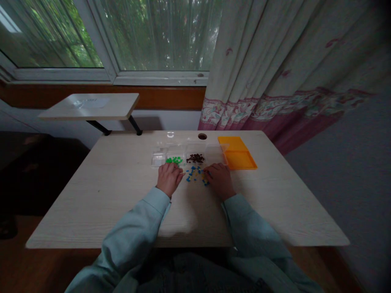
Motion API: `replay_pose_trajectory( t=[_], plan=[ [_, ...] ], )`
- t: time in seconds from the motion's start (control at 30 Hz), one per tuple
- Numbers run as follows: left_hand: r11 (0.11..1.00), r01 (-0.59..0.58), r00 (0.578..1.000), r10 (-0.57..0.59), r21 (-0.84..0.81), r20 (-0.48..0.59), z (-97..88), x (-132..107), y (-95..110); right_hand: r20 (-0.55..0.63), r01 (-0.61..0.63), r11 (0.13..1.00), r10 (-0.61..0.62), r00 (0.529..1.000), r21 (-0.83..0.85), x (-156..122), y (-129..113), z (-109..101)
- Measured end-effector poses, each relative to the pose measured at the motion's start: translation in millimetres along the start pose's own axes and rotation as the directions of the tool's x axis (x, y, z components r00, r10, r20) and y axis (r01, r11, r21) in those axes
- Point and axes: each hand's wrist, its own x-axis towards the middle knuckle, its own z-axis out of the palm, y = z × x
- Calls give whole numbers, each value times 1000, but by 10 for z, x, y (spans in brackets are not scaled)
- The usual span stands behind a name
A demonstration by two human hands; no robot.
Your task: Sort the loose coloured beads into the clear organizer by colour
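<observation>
Sorting partly done: green beads and dark beads already in clear plastic compartment tray near desk far edge. Loose blue and yellow beads remain between hands. Left hand loosely curled, right hand fingertips on pile; grip unclear. Orange plastic lid beside tray.

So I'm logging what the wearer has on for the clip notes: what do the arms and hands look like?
Both arms are in long, loose, pale blue-green sleeves with plain cuffs ending at the wrists. The left hand and right hand are bare: no gloves. No rings, watch or markings can be made out at this size.
</observation>
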Motion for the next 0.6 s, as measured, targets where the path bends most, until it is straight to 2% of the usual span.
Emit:
replay_pose_trajectory(
  t=[0.43,0.6],
  plan=[
    [998,-56,998,55,19,18,-12,33,48,-99,-87,996,89,991,22,-42,-3,-66],
    [997,-72,997,72,-22,-3,-4,-29,-3,-73,-65,998,67,995,26,-47,-41,-56]
  ],
)
